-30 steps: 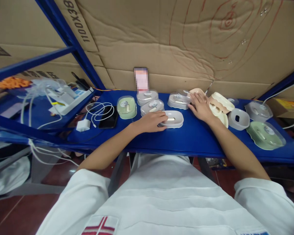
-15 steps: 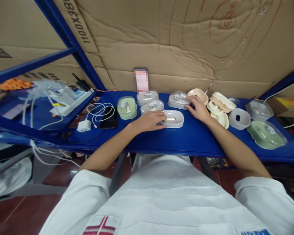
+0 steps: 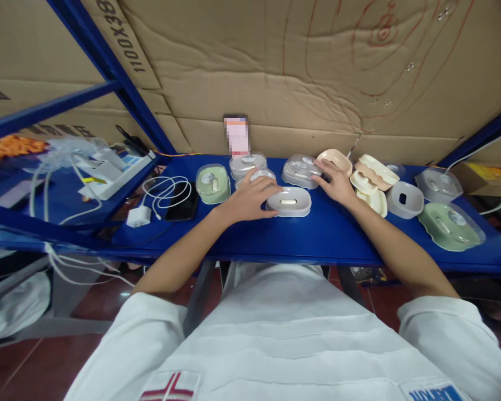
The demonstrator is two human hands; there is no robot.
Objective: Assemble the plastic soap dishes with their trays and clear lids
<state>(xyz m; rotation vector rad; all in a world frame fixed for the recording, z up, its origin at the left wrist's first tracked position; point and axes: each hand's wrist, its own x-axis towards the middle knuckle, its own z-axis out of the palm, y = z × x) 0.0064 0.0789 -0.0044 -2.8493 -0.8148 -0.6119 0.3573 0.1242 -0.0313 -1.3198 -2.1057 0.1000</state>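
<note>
A grey oval dish [image 3: 299,209], which looks like a soap dish, lies before me with a cream bar-shaped piece [image 3: 289,201] in its middle. My left hand [image 3: 250,197] is at its left end, fingers spread; whether the thumb touches the rim I cannot tell. Behind the fingers, a grey dish with a clear lid [image 3: 262,175] is partly hidden. My right hand [image 3: 334,182] has its fingers apart, with the fingertips at the right end of another clear-lidded grey dish [image 3: 298,174]. I see no grip around it.
At left stand a lidded green dish [image 3: 212,189], a dark phone [image 3: 180,207] and a white charger [image 3: 139,216]. Several cream and peach parts [image 3: 376,172], a grey holed shell [image 3: 404,200] and a lidded green dish [image 3: 451,225] occupy the right. A lit phone [image 3: 237,136] leans against the cardboard.
My left hand has let go of the grey oval dish's left end and spread its fingers, drawing slightly left. My right hand stays by the lidded dish. The whole view has shifted slightly.
</note>
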